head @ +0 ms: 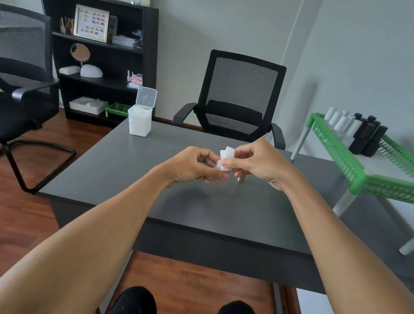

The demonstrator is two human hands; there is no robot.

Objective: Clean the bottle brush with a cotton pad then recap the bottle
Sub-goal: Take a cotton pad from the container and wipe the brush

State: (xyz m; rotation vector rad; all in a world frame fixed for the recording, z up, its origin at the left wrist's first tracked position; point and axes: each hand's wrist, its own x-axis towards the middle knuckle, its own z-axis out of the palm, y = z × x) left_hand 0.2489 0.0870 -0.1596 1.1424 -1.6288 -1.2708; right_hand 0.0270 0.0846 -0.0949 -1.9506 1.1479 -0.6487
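Both hands meet above the middle of the grey table [115, 168]. My right hand [257, 161] pinches a folded white cotton pad [226, 154] between thumb and fingers. My left hand [194, 167] has its fingers curled and its fingertips at the pad's lower left. Whatever the left hand holds is hidden by the fingers and the pad. A small dark tip [239, 180] pokes out below my right hand. I cannot make out a bottle or its brush between the hands.
A white box of cotton pads [139, 120] with its lid flipped up stands at the table's far left. A green rack [380, 173] on the right carries several white and black bottles [357, 130]. Black chairs stand behind the table [241, 99] and at left [8, 72].
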